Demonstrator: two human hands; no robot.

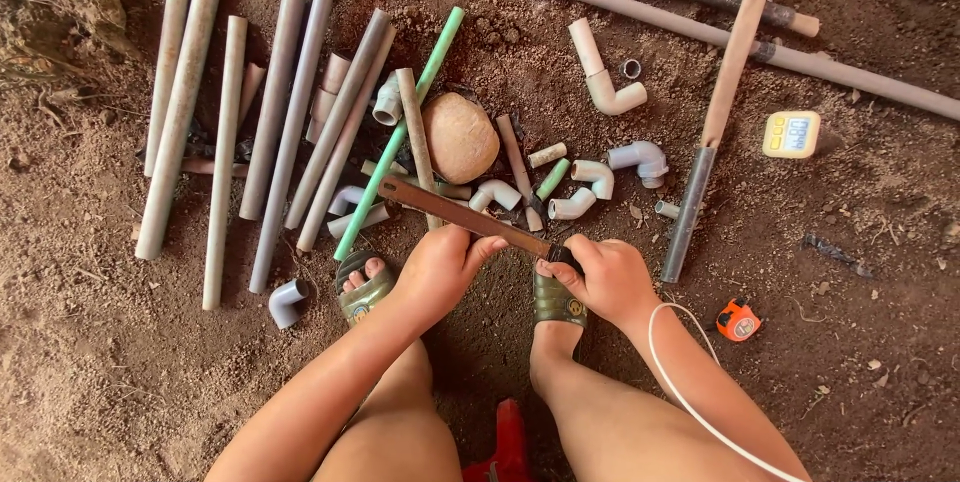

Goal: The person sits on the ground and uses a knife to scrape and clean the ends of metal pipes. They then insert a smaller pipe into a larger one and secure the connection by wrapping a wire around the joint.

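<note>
A rusty flat saw blade runs diagonally from upper left to lower right above my feet. My right hand grips its dark handle end. My left hand is closed around the lower end of a beige pipe piece that stands beside a rounded tan stone; the blade crosses this pipe just above my fingers. A long green pipe slants close by on the left. Both feet in olive sandals rest on the dirt below the blade.
Several grey pipes lie in a row at left. White and grey elbow fittings are scattered around the stone. A wooden-handled tool, a yellow timer and an orange tape measure lie at right. A red object sits between my legs.
</note>
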